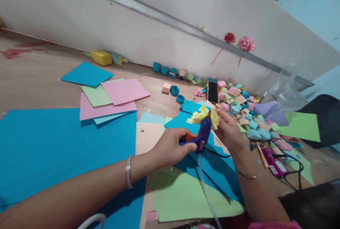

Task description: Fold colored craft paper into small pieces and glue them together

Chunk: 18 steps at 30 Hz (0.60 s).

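My left hand (176,146) is wrapped round the handle of a blue glue gun (204,135) with an orange trigger (191,136). The gun points up, and a clear glue stick (203,177) trails down from its back end. Its nozzle is against a yellow paper flower (199,115). My right hand (225,126) pinches the flower's right side, just beside the nozzle. Both hands are above blue and green paper sheets.
Stacked pink, green and blue sheets (124,92) lie left of centre. Small folded paper pieces (236,98) are heaped at the right near a phone (212,91). A magenta power box (273,161) with black cables sits at the right. Two paper flowers (247,43) are by the wall.
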{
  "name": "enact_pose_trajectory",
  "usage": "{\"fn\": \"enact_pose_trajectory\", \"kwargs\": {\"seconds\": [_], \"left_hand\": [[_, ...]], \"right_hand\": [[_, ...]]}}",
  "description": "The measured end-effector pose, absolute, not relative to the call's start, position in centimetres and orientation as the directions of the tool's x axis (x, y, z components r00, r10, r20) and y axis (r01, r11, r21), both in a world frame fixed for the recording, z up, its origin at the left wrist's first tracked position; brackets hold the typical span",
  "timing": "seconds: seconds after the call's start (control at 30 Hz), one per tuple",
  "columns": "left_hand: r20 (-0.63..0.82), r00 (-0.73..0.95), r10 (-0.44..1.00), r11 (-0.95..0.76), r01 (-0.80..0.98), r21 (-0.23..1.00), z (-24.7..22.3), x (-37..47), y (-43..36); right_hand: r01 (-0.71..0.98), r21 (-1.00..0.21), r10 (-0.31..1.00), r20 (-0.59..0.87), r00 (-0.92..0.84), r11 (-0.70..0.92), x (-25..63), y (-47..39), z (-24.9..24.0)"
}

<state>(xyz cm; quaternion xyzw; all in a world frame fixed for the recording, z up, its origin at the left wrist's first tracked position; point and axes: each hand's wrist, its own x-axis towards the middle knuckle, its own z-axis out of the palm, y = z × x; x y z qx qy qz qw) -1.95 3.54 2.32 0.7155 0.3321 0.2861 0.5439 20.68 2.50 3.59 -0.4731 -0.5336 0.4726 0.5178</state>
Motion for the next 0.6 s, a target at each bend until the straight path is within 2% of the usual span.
{"fn": "enact_pose_trajectory", "kwargs": {"seconds": [0.17, 0.3, 0.43, 0.6], "left_hand": [[-0.080, 0.765, 0.639, 0.011, 0.094, 0.995, 2.6, -2.3, 4.0], [-0.175, 0.833, 0.524, 0.104, 0.141, 0.984, 2.6, -2.5, 4.5], [-0.181, 0.821, 0.541, 0.089, 0.158, 0.983, 2.7, -2.4, 4.4], [-0.094, 0.779, 0.620, -0.009, 0.127, 0.992, 2.8, -2.1, 3.6]], "right_hand": [[-0.084, -0.995, 0.963, -0.033, -0.267, -0.057, 22.5, 3.6, 1.8], [-0.058, -0.994, 0.945, -0.073, -0.319, -0.096, 22.5, 3.3, 1.3], [-0.068, -0.993, 0.943, -0.069, -0.325, -0.096, 21.2, 2.5, 2.5], [-0.038, -0.999, 0.953, -0.025, -0.301, -0.038, 19.9, 1.0, 4.8]]}}
